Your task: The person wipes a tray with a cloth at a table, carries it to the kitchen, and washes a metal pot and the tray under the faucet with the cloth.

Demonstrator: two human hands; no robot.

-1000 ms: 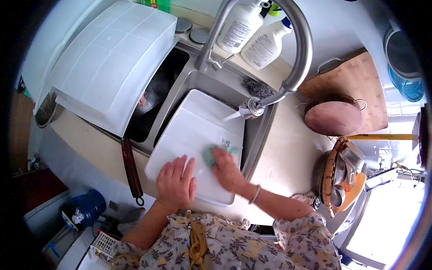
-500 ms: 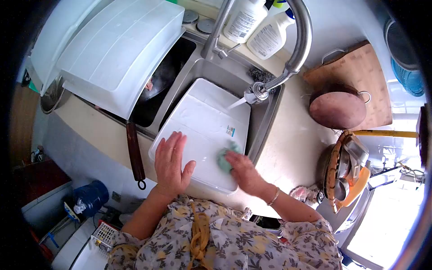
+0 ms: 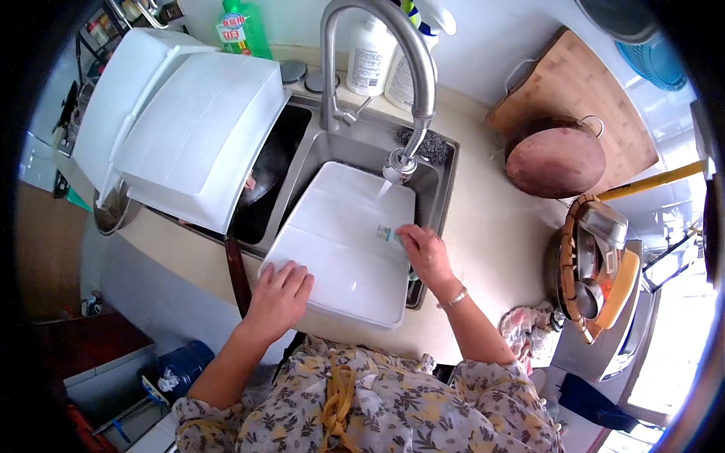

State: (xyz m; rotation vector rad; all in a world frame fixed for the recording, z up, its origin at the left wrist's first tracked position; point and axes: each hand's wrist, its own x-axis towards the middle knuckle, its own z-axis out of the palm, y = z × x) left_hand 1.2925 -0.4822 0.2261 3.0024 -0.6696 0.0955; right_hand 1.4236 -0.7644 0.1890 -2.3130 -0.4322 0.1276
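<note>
A white plastic lid or tray (image 3: 343, 264) lies tilted over the right sink basin, with a small label near its right side. Water runs from the faucet head (image 3: 399, 164) onto its upper part. My left hand (image 3: 281, 296) rests on its near left edge, fingers laid on the surface, holding nothing. At its right edge is my right hand (image 3: 427, 260), fingers bent round a green cloth (image 3: 412, 276), mostly hidden by the hand and the edge.
White bins (image 3: 200, 124) lean over the left basin (image 3: 264, 181), where a dark pan sits. Behind the sink stand a green bottle (image 3: 243, 34) and white bottles (image 3: 370, 57). Rightward are a cutting board (image 3: 578, 98), a copper-coloured pot (image 3: 556, 162) and a basket of metalware (image 3: 563, 279).
My right hand has moved with the cloth from the tray's face to its right edge. My left hand has shifted lower on the left edge. The camera view has also shifted.
</note>
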